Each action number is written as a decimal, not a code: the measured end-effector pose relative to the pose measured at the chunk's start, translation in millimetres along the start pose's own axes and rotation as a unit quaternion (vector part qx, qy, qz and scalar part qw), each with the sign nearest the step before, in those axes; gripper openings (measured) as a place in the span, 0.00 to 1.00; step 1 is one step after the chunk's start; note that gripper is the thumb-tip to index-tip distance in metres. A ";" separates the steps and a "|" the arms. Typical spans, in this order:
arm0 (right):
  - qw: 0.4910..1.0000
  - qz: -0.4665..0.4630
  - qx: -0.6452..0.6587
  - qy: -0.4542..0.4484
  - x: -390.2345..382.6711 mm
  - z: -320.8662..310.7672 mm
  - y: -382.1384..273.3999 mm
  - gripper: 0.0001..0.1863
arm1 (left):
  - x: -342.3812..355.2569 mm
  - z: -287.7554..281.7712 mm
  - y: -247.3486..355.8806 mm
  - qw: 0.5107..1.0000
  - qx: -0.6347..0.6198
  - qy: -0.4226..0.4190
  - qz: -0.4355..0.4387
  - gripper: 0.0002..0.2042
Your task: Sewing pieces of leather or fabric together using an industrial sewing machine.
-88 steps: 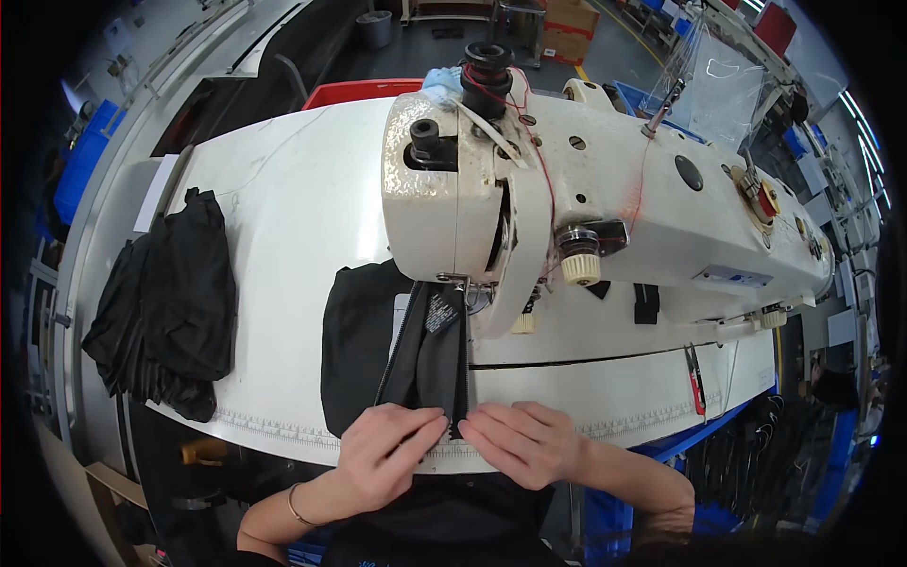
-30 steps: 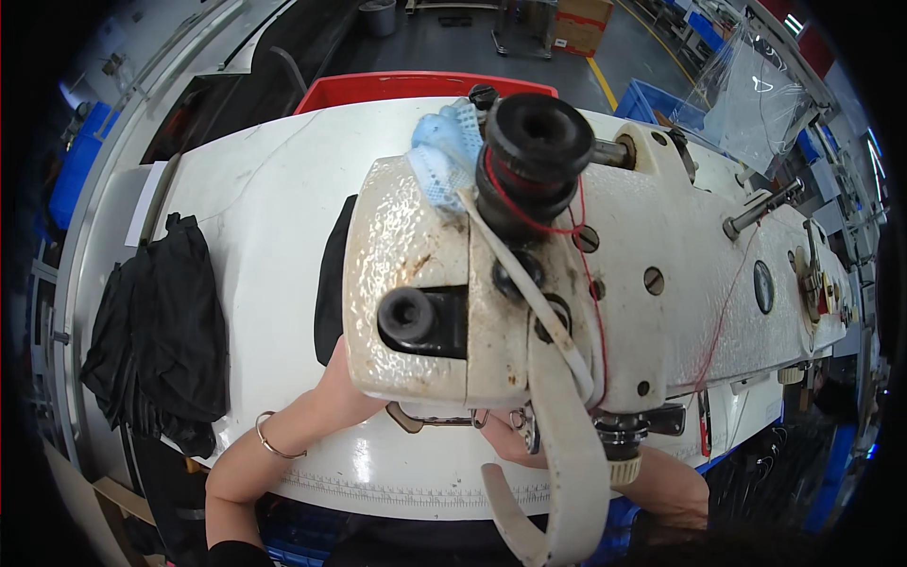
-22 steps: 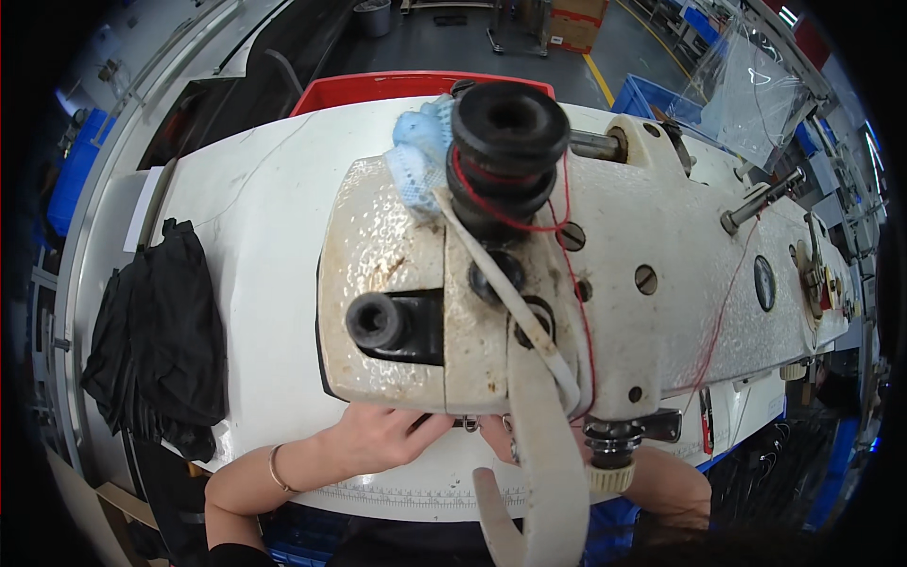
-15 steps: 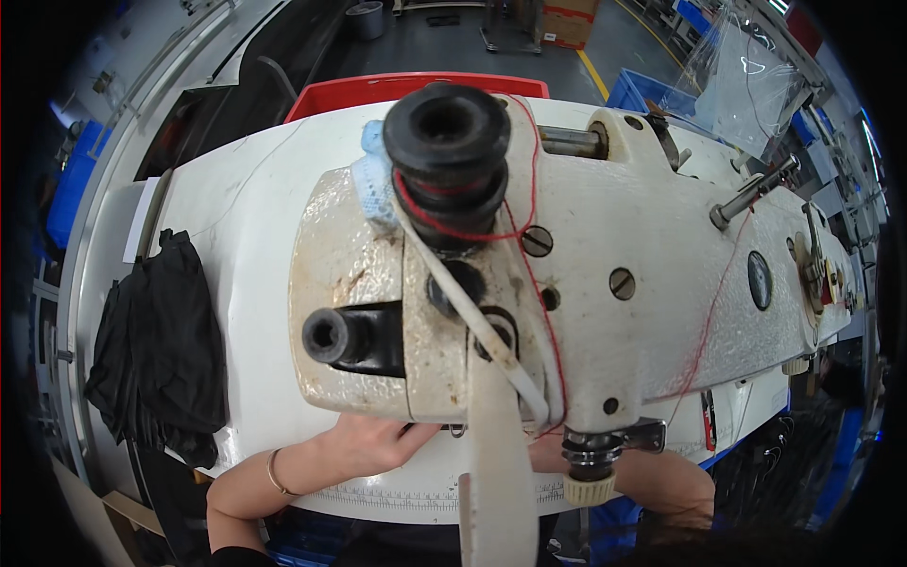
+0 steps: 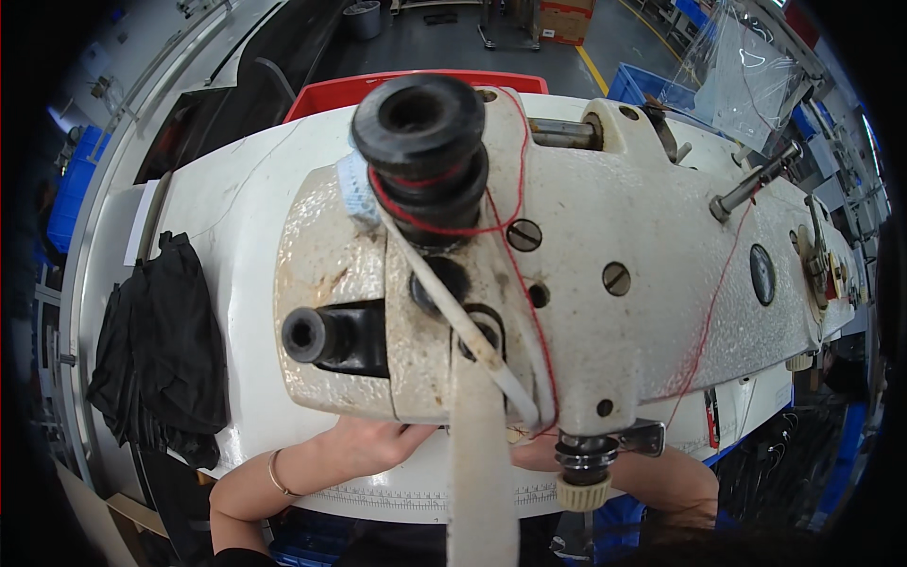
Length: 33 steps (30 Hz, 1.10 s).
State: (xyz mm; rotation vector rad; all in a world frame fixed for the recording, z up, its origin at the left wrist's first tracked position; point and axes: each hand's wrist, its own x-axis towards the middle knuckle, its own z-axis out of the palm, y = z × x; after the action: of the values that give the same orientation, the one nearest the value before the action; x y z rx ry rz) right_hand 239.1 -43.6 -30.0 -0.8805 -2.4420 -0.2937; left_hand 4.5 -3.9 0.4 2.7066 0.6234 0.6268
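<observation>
**Fingers point(image 5: 413, 438) tucked beneath a cream-white, rust-flecked metal sewing machine point(image 5: 586, 312)**

Left hand point(image 5: 370, 447) and right hand point(image 5: 535, 455) have their fingertips hidden; whether they grip anything, or are spread or closed, I cannot tell. A pale, flat bar point(image 5: 483, 482) hangs between them. The step in hand seems to be close handwork below the machine's head, so the next move likely calls for a clear view of the fingertips.

Just right of the fingers juts a ribbed, cream, round knob point(image 5: 583, 493); bodyward runs the ruled edge of the white tabletop point(image 5: 406, 478). Above them rises a black, flanged post point(image 5: 416, 132). Well left lies crumpled black cloth point(image 5: 165, 350); farthest beyond, a red plastic bin point(image 5: 316, 96).
</observation>
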 end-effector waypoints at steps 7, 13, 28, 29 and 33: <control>0.998 -0.027 0.048 0.014 -0.8 5.0 5.7 0.10 | 2.1 1.2 2.5 0.999 -0.011 -0.034 -0.005 0.16; 0.988 0.069 0.133 -0.043 1.0 1.9 4.2 0.11 | 9.9 -9.1 8.9 0.999 0.037 -0.026 -0.003 0.16; 0.759 0.441 0.369 -0.304 6.3 -18.0 18.8 0.14 | 15.9 -12.2 9.0 0.992 0.120 0.021 0.039 0.16; 0.726 0.470 0.384 -0.324 6.6 -18.8 18.4 0.15 | 16.2 -12.7 9.1 0.992 0.120 0.021 0.039 0.16; 0.960 0.106 0.224 -0.132 16.7 -27.9 5.5 0.16 | 16.7 -11.0 6.4 0.994 0.100 0.021 0.028 0.16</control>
State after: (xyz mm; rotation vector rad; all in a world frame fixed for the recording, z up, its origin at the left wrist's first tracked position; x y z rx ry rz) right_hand 242.9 -40.7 2.6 -1.0078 -2.4676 0.4667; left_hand 15.1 0.4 18.1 2.9123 0.6548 0.6708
